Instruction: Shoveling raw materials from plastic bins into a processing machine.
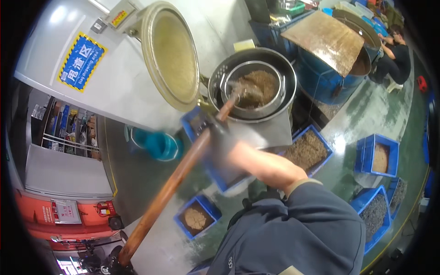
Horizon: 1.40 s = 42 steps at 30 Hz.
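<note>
My right hand (219, 140), in a dark glove and smeared by motion, is closed round the upper shaft of a long wooden-handled shovel (172, 183). The blade, blurred, dips into brown loose material (261, 85) inside a round metal drum (280, 98). At the lower left rim my left hand (113, 263), dark-gloved and partly cut off, appears wrapped round the handle's far end. The drum sits inside a larger round metal tub (293, 75). Its thick round lid (169, 57) stands raised to the left of the opening.
A blue crate of brown shavings (307, 153) stands right of my forearm. More blue bins (387, 156) hold brown or grey material on the green floor. A teal bucket (162, 146) is at left. Behind are a large blue drum (327, 85) and a seated person (394, 57).
</note>
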### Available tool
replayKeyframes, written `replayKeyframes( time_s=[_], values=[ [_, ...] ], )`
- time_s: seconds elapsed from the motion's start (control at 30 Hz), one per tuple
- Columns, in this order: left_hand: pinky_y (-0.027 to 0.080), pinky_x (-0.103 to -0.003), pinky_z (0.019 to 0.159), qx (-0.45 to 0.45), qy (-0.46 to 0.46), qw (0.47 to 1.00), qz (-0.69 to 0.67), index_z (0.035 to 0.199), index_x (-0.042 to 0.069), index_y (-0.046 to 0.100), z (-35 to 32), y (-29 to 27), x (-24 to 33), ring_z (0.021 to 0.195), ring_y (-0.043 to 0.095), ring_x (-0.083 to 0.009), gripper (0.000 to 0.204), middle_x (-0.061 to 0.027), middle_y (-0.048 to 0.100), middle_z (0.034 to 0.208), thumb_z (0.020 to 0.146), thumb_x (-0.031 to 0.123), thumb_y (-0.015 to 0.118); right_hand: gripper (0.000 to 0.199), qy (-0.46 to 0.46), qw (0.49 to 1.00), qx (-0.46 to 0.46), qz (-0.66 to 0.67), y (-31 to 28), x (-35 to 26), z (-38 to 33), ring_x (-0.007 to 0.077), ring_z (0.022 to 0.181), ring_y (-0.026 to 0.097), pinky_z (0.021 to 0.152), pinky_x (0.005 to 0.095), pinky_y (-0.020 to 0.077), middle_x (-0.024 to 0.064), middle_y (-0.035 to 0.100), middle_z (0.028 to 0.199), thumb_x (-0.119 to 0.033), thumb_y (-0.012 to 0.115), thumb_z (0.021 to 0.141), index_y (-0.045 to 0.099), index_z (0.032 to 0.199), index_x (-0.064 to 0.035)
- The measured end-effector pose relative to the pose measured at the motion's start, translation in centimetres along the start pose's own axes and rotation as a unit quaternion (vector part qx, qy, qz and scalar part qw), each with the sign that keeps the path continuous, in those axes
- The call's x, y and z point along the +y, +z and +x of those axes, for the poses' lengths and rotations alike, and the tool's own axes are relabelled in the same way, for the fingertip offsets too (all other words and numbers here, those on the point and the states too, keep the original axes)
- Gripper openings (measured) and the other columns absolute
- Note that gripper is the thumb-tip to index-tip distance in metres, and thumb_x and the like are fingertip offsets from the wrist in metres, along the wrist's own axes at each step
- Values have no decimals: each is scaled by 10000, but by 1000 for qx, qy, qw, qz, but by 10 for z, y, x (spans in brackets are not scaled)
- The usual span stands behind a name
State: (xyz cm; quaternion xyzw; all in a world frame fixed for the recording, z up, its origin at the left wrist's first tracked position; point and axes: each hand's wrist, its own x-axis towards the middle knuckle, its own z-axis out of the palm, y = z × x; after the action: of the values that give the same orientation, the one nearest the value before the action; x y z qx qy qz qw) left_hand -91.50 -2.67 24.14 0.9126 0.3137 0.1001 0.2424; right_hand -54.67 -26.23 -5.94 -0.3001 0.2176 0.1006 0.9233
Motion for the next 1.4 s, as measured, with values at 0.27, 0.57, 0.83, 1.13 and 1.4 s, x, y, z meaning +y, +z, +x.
replayKeyframes(
  time_s=[0.27,0.57,0.83,1.13,1.4],
  values=[
    [503,-349,534,-118,292,876,365,907,66,687,-17,113,-41,533,609,-217,270,-60,657,646,902,319,593,188,152,976,155,-23,-48,17,75,250,447,488,454,429,470,65,429,570,-200,560,930,463,818,-84],
    [542,-359,624,-439,-234,838,-224,1116,34,646,47,103,-243,718,681,-233,351,-108,713,859,839,245,597,210,48,981,-112,151,-34,-4,-87,238,623,606,569,402,520,64,537,659,-248,631,911,516,877,-74],
    [515,-396,587,-347,377,832,213,845,39,674,85,168,-216,612,645,-305,187,-140,661,692,768,201,727,399,-111,987,57,-96,-156,58,-187,201,753,593,704,332,496,80,603,847,-424,569,935,598,1028,-38],
    [500,-464,626,-220,566,692,391,874,127,648,108,262,-77,687,652,-330,189,-143,657,712,716,221,693,175,78,969,165,164,-351,158,-115,237,835,642,709,396,584,62,591,836,-253,629,900,525,955,-124],
    [478,-484,609,-145,710,504,469,907,171,667,56,401,163,701,659,-302,148,-98,679,764,859,204,531,404,75,977,93,178,-402,103,-105,216,964,638,802,384,543,81,650,1097,-446,540,933,574,1158,-113]
  ],
)
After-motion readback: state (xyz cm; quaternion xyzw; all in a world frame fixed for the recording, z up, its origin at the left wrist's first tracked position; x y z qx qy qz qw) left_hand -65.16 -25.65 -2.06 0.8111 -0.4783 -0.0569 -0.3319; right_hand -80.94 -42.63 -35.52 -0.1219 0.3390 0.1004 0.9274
